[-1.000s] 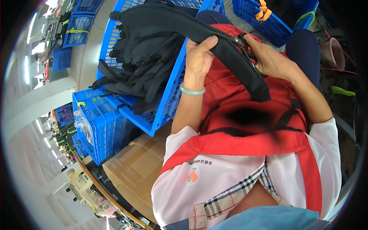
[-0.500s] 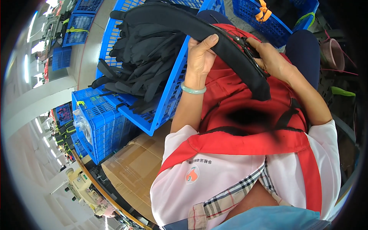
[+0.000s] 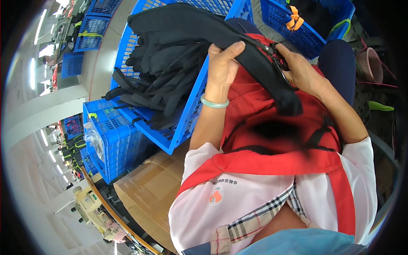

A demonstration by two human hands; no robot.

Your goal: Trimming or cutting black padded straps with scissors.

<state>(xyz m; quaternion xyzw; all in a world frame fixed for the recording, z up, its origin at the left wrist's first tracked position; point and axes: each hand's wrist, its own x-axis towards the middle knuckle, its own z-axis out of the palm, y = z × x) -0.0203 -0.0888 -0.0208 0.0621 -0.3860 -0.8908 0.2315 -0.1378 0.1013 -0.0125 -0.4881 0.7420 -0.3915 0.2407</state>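
Two hands, left hand (image 3: 224, 63) and right hand (image 3: 302, 70), hold one black strap (image 3: 212, 25).

right hand (image 3: 301, 72) fingertips behind black strap (image 3: 255, 59) (scissors partly hidden); far benches blurred

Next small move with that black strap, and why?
Probably slide the left hand a little farther along the black padded strap to pull it taut. The left hand pinches it mid-length, the right hand holds small scissors against it, and the free end droops over the red apron.
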